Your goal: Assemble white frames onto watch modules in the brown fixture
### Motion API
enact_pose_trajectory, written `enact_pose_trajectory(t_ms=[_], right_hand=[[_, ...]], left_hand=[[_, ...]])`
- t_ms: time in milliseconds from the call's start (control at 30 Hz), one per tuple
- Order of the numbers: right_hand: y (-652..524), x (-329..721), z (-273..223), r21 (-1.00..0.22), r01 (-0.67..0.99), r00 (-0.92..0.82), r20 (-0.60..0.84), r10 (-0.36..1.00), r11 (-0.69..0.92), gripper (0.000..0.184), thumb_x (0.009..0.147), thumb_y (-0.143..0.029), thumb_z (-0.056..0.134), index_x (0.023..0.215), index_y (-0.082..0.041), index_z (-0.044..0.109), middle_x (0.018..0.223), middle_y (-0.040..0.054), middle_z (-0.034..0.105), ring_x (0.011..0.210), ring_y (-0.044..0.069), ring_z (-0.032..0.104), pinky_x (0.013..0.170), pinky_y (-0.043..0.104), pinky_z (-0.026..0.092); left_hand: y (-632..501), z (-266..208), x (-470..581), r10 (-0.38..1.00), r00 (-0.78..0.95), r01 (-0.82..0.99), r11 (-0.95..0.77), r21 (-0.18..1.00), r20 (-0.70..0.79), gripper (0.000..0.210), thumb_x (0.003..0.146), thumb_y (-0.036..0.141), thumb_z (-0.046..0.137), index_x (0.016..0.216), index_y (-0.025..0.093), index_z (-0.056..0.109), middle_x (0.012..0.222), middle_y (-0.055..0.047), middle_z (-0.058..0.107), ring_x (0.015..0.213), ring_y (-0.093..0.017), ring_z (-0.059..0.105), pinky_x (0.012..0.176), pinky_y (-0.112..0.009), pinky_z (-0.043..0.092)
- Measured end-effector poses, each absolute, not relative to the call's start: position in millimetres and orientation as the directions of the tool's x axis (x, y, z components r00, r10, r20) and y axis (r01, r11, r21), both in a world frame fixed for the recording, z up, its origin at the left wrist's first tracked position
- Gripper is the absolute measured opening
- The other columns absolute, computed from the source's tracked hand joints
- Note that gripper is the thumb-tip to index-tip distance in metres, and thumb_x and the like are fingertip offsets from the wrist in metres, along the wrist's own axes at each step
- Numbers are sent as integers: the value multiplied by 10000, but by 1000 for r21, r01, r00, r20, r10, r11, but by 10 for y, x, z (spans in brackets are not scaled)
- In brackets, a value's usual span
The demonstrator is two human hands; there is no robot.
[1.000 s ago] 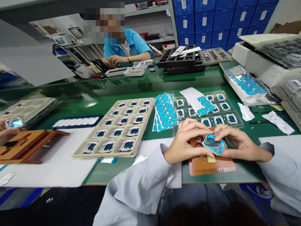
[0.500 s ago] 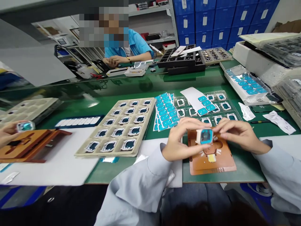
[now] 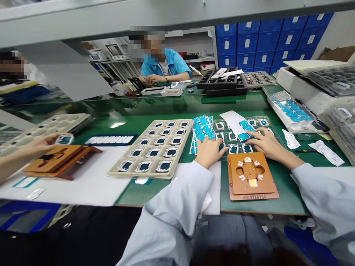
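My left hand (image 3: 209, 152) is at the front left of a clear plastic tray (image 3: 227, 157), thumb and fingers apart around one of its pockets. A small white-rimmed dark part (image 3: 233, 149) sits in a pocket just right of that thumb. My right hand (image 3: 267, 146) reaches over the tray's right side, fingers spread, tips by a white sheet of blue rounded-square stickers (image 3: 234, 122). Whether those tips touch the sheet I cannot tell. Nearer me lies an orange-brown fixture plate (image 3: 238, 181) with a recessed centre and white tabs.
A beige tray (image 3: 169, 173) of similar parts stands left, beside more blue sticker sheets (image 3: 203, 127). Further left, a co-worker's hand (image 3: 46, 144) holds a part over a brown stand (image 3: 52, 159). Black trays (image 3: 222, 90) and another person (image 3: 166, 66) are at the back.
Both hands have moved from above the fixture plate to the clear tray. The blue-framed part that was in my left hand no longer shows there. The view has shifted.
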State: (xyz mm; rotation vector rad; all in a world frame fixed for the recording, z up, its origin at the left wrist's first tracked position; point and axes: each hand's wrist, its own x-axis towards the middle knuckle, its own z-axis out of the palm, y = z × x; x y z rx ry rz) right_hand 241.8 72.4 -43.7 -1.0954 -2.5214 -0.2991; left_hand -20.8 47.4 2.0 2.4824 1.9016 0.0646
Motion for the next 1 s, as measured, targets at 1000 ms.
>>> enact_pose_trajectory(t_ms=[1000], right_hand=[[273, 2225, 39, 173, 365, -818, 529, 227, 915, 324, 938, -46, 427, 1155, -177, 629, 1306, 97, 653, 1210, 295, 581, 836, 441, 490]], left_hand=[[443, -38, -91, 944, 329, -285, 69, 956, 30, 508, 606, 511, 876, 835, 149, 603, 675, 21, 678, 634, -113, 680, 676, -248, 580]])
